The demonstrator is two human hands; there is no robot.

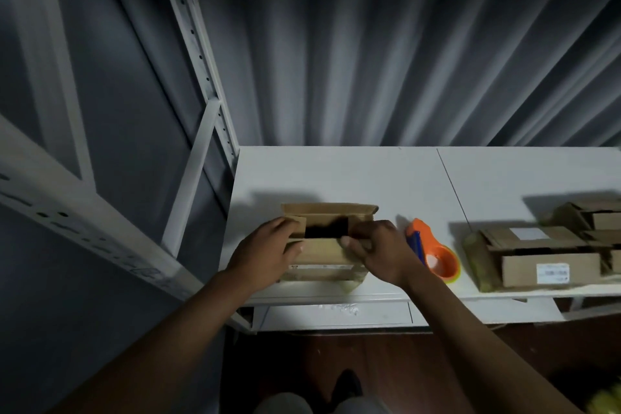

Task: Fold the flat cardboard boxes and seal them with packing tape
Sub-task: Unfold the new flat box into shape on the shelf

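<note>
Gripping the small cardboard box [322,245] on the desk [353,175], our left hand [265,252] and right hand [379,249] curl round its end flaps.

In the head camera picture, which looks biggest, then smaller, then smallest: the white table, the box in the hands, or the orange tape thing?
1. White table
2. Box in the hands
3. Orange tape dispenser
</note>
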